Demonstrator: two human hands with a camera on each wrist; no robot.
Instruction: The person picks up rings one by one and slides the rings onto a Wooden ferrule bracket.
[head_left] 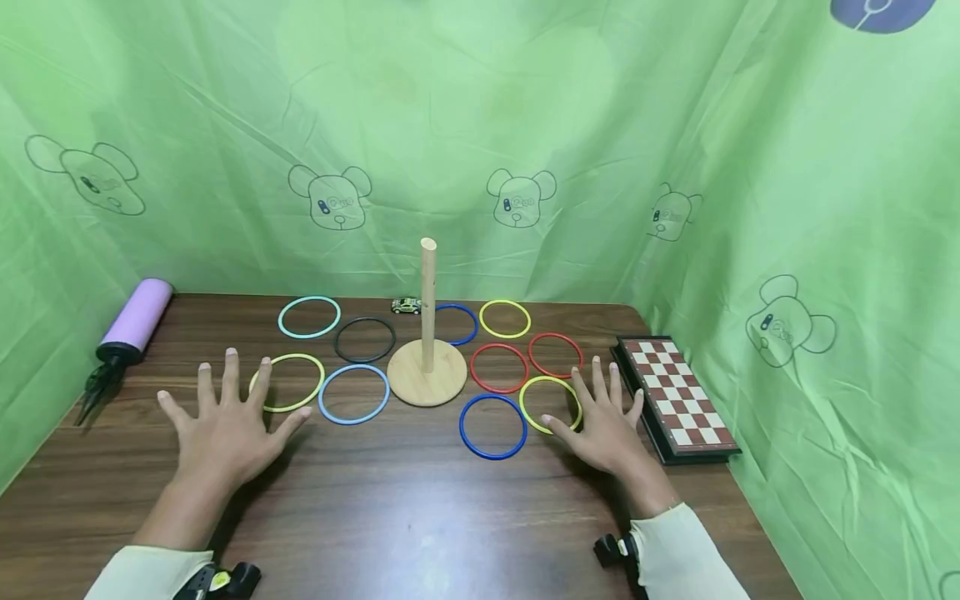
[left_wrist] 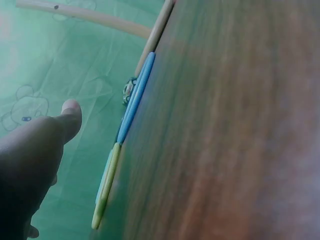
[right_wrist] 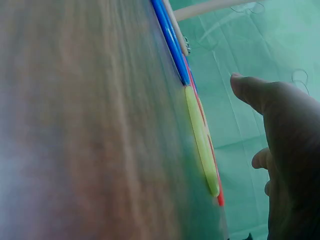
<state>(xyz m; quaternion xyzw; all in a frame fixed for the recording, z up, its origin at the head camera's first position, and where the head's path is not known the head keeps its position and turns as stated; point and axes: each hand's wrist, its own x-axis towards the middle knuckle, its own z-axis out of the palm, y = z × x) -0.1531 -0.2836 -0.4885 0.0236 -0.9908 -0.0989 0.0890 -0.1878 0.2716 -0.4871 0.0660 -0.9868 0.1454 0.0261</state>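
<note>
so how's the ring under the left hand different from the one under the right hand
The left ring is a paler yellow-green; the right ring is a stronger yellow. The left ring looks a bit larger. The left hand lays fingertips across its ring's near-left edge, while the right hand covers its ring's right edge. The left ring sits beside a light blue ring, the right one beside a dark blue ring. Both lie flat on the table, under open, spread hands.

I see a dark brown wood-grain bench [head_left: 390, 500], a pale wooden peg stand [head_left: 427, 367], a red-and-white chequered board [head_left: 678, 396], a lilac pump [head_left: 137, 317], and a green curtain [head_left: 675, 125] printed with bear outlines. Rings: yellow-green ring [head_left: 287, 382], light blue ring [head_left: 354, 394], deep blue ring [head_left: 492, 427].
</note>
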